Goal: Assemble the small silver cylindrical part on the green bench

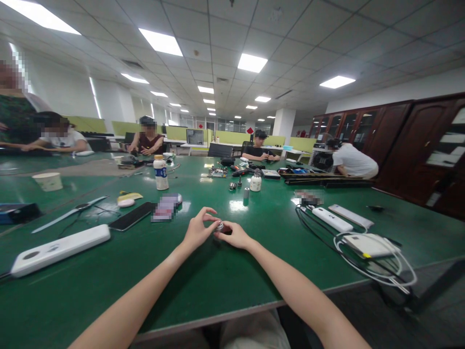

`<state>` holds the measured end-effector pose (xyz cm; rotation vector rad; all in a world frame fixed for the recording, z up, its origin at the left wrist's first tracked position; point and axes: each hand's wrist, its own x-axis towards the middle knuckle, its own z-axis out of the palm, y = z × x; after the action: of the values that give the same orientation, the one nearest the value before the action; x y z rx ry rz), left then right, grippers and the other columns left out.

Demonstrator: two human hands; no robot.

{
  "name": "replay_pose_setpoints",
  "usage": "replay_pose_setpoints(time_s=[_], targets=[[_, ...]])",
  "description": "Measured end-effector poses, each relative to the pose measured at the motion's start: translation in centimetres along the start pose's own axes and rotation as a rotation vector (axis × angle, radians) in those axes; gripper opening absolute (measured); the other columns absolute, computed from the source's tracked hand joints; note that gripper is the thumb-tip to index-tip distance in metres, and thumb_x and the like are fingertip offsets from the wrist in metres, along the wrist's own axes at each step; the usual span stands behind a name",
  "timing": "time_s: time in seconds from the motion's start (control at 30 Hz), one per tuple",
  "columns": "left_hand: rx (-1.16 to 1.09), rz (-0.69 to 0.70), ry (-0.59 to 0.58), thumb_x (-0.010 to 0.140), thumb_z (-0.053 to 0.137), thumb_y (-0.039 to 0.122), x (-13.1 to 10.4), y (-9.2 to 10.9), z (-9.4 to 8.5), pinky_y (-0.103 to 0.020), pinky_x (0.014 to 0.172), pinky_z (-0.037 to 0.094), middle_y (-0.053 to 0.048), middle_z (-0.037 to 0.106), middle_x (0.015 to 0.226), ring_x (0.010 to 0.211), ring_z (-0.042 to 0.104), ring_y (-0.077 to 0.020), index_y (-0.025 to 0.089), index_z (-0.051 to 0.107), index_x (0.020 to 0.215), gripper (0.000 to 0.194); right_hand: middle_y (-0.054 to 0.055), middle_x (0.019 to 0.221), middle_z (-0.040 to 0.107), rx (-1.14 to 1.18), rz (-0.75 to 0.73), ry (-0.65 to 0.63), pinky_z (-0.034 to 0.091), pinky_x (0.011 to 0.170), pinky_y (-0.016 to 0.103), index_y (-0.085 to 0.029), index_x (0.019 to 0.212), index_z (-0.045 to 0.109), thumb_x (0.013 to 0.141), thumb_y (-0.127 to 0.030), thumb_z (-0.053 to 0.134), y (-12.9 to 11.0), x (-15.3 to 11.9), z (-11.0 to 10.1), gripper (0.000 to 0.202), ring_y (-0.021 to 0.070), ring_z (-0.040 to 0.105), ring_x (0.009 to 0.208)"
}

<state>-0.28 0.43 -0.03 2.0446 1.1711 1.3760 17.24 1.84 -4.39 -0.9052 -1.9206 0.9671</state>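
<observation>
Near the middle of the green table (203, 276), my left hand (199, 228) and my right hand (236, 236) meet around a small metallic round object (219, 226). The right fingers wrap round its side. My left thumb and a fingertip touch its top, while other left fingers arch above. Most of the object is hidden by the fingers. Beyond the hands stand a small silver cylinder (246, 196) and a white patterned bottle (255, 182). Left of these lie a phone (165, 209) and a black phone-like slab (132, 216).
A white power strip (61, 249) and a watch (82, 206) lie left, near a labelled bottle (161, 173) and paper cup (48, 182). Cables (405, 266) and white devices (332, 219) lie right. Several people sit or stand around the table's far side.
</observation>
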Motion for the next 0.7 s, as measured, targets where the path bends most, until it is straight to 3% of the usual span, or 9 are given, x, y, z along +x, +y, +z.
replay_pose_setpoints(time_s=[0.3, 0.4, 0.5, 0.7], targets=[[0.018, 0.062, -0.071, 0.077, 0.063, 0.029, -0.27, 0.63, 0.18, -0.038, 0.088, 0.054, -0.004, 0.077, 0.092, 0.094, 0.073, -0.0242, 0.022, 0.056, 0.107, 0.032, 0.004, 0.088, 0.069, -0.013, -0.014, 0.006, 0.051, 0.079, 0.032, -0.017, 0.102, 0.067, 0.078, -0.037, 0.072, 0.43, 0.16, 0.0, 0.032, 0.0189, 0.064, 0.081], [0.09, 0.091, -0.028, 0.076, 0.064, 0.027, -0.28, 0.44, 0.24, -0.042, 0.092, 0.052, -0.007, 0.075, 0.1, 0.101, 0.07, -0.026, 0.021, 0.058, 0.11, 0.035, 0.003, 0.088, 0.069, -0.023, -0.007, 0.018, 0.051, 0.078, 0.032, -0.017, 0.105, 0.067, 0.077, -0.037, 0.073, 0.5, 0.23, 0.07, 0.034, 0.0183, 0.064, 0.081], [0.164, 0.061, 0.013, 0.074, 0.067, 0.032, -0.19, 0.18, 0.15, -0.045, 0.093, 0.05, -0.005, 0.076, 0.09, 0.098, 0.069, -0.028, 0.021, 0.059, 0.11, 0.038, 0.002, 0.086, 0.07, -0.014, 0.001, 0.025, 0.051, 0.079, 0.032, -0.018, 0.104, 0.068, 0.078, -0.039, 0.073, 0.43, 0.23, 0.15, 0.034, 0.018, 0.064, 0.081], [0.021, 0.004, -0.073, 0.078, 0.063, 0.031, -0.25, 0.27, 0.27, -0.039, 0.092, 0.049, -0.003, 0.078, 0.089, 0.093, 0.072, -0.0238, 0.022, 0.053, 0.117, 0.041, 0.003, 0.089, 0.07, -0.012, -0.01, 0.011, 0.051, 0.081, 0.033, -0.017, 0.101, 0.067, 0.078, -0.039, 0.072, 0.34, 0.18, 0.08, 0.032, 0.0191, 0.065, 0.083]])
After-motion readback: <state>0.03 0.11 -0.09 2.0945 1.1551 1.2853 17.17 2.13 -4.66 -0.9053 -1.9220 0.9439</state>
